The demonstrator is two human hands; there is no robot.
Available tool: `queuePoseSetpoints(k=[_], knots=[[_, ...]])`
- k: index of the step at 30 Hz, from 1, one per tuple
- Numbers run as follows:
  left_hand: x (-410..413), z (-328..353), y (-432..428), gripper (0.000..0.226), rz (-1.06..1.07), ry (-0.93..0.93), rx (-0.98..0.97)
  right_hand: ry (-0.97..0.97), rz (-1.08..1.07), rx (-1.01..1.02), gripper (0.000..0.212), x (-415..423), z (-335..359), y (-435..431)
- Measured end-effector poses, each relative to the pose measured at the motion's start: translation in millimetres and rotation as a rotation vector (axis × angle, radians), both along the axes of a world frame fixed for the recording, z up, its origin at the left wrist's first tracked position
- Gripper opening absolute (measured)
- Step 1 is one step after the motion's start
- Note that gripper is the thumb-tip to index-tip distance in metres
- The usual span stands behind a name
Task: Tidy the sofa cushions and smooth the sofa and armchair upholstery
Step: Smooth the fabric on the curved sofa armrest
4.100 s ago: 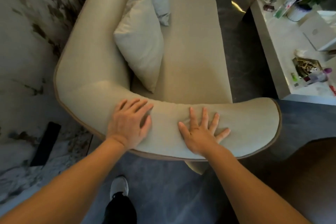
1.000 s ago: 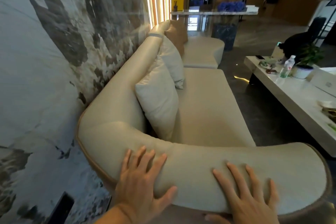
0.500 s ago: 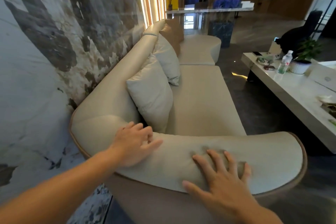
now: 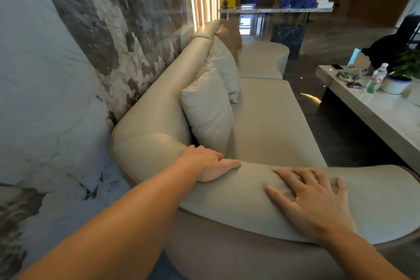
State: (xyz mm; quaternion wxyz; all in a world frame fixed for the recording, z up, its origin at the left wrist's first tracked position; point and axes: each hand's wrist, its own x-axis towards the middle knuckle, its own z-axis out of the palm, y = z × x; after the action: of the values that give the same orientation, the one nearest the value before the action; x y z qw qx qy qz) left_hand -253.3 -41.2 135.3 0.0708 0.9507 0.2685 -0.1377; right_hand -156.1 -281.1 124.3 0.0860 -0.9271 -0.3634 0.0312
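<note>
Both hands [image 4: 313, 202] flat on sofa armrest [image 4: 375, 200]

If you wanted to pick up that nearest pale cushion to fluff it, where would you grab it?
Probably by the top corners of the nearest pale cushion, reaching from the seat side. It stands upright, leaning against the sofa backrest, so its top edge and front face are free, while its back is against the sofa and its lower corner is tucked behind the armrest near the left hand.
</note>
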Motion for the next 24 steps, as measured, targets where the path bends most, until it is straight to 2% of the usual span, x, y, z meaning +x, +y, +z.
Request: queuePoseSetpoints(k=[11,15,18,20,22,24], knots=[[-28.6,2.1,-49.8,0.093,0.089,-0.1,0.079,-0.027,0.108,0.037,0.084,-8.6,5.8,-35.4],[-34.0,2.2,-71.9,0.082,0.12,-0.093,0.059,-0.045,0.099,0.015,0.084,-8.3,-0.4,-46.5],[-57.7,-7.0,-89.4,0.068,0.101,-0.279,0.077,-0.06,0.048,0.013,0.075,-12.2,0.0,-47.5],[-96.1,-19.2,-100.7,0.061,0.042,-0.526,0.212,-0.06,0.017,-0.004,0.072,-16.3,2.1,-49.8],[-125.6,-29.3,-100.9,0.054,-0.032,-0.719,0.263,-0.055,-0.014,0.0,0.071,-19.1,0.3,-50.9],[-131.6,-35.0,-92.7,0.053,-0.047,-0.795,0.254,-0.041,-0.03,0.018,0.069,-18.9,0.2,-47.4]])
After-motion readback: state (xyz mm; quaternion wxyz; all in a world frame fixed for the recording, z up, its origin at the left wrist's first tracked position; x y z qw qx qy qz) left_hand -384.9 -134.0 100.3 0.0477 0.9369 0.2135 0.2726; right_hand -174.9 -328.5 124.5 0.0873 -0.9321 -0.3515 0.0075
